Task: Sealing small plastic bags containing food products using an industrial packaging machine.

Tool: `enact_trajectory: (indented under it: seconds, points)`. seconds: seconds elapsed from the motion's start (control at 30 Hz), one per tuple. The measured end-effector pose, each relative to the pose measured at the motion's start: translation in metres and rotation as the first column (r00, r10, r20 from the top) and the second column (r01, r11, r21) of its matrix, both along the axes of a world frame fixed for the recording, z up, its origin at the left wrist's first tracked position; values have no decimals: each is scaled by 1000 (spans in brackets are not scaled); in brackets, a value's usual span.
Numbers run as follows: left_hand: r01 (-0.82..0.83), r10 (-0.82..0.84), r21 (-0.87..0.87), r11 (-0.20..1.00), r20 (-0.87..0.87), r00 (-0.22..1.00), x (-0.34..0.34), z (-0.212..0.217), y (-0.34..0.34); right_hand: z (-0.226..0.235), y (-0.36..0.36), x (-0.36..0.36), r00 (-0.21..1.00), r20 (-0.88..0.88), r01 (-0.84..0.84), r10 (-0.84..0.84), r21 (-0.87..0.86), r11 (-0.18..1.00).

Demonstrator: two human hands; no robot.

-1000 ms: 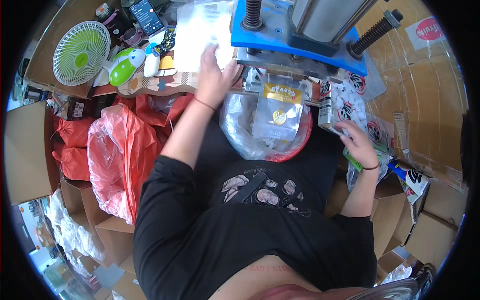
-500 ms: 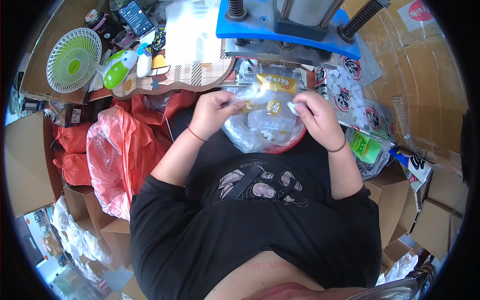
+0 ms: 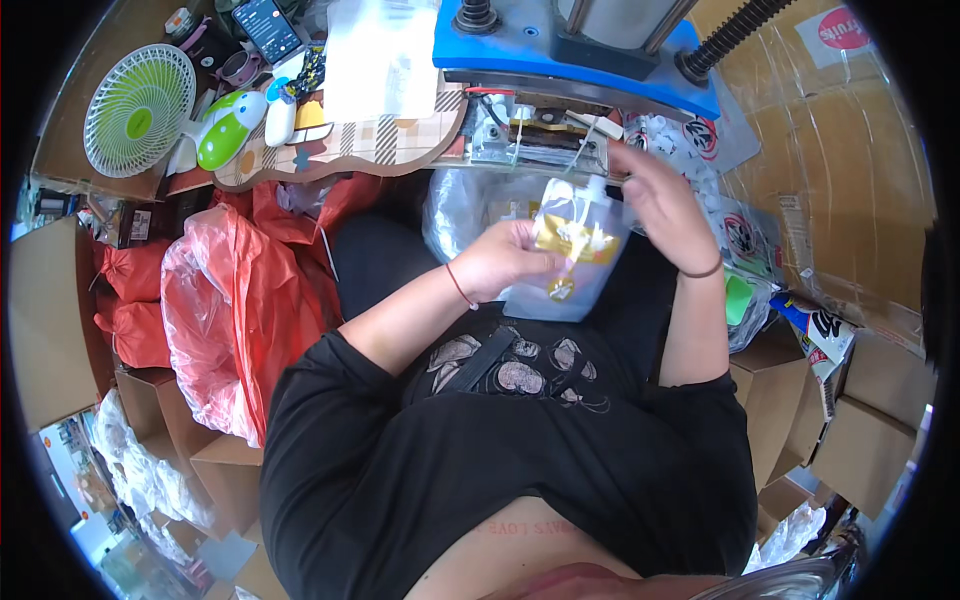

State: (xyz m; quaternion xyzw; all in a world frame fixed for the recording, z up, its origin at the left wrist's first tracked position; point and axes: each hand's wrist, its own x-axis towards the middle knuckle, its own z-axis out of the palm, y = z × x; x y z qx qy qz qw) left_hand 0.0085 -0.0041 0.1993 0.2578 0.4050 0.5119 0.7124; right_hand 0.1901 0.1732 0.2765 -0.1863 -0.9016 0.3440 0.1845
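Note:
My left hand (image 3: 505, 262) is closed on the side of a clear spout pouch (image 3: 585, 285) with gold print. The pouch is tilted in front of my chest, and a white spout (image 3: 597, 188) stands at its upper right corner. Just right of that spout, my right hand (image 3: 668, 215) is raised with its fingers stretched and apart, slightly blurred. Nothing shows in it. Behind the pouch, a clear plastic bag (image 3: 455, 215) with more pouches is partly hidden.
A press with a blue plate (image 3: 580, 75) and coil springs stands at the front. To the left are a small fan (image 3: 140, 110), a phone (image 3: 268, 30) and red bags (image 3: 215, 320). White spouts (image 3: 670, 135) lie at the right, near cardboard boxes (image 3: 780, 400).
A pouch has come up toward my chest in my left hand, with a white spout now at its corner. My right hand has risen and its fingers have opened.

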Motion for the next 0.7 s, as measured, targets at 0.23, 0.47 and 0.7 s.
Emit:
enact_trajectory:
  seconds: [0.23, 0.47, 0.7]
  points:
    - [-126, 127, -57, 990, 12, 992, -45, -12, 50, -24, 16, 37, 943, 155, 254, -294, 235, 938]
    - [-295, 491, 402, 867, -791, 364, -44, 27, 21, -54, 21, 74, 868, -14, 441, -496, 480, 758]
    - [387, 437, 861, 329, -502, 746, 1, 207, -61, -74, 55, 41, 865, 175, 368, -470, 416, 832]
